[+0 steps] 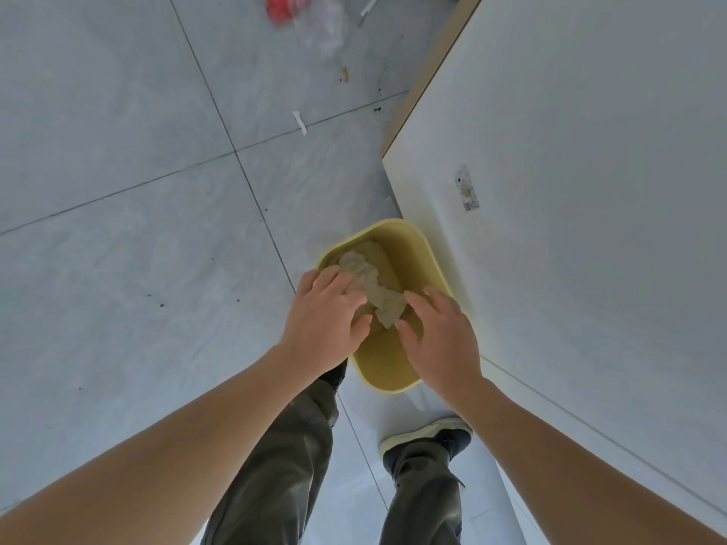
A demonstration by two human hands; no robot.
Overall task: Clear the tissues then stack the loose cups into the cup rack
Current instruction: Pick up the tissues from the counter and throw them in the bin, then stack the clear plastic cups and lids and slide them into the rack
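A crumpled beige wad of tissues (371, 287) hangs over the mouth of a yellow bin (423, 253) on the floor. My left hand (328, 320) is over the bin's left rim. Its fingers and thumb curl around the left side of the tissues. Over the right rim, my right hand (440, 340) has its fingers spread; its fingertips lie close to the right end of the wad but do not grip it. No cups and no cup rack are in view.
A white table top (590, 190) with a wooden edge fills the right side, and the bin stands against its base. Grey floor tiles lie to the left. Red and clear plastic litter (307, 17) and small scraps lie far ahead. My legs and shoes are below the bin.
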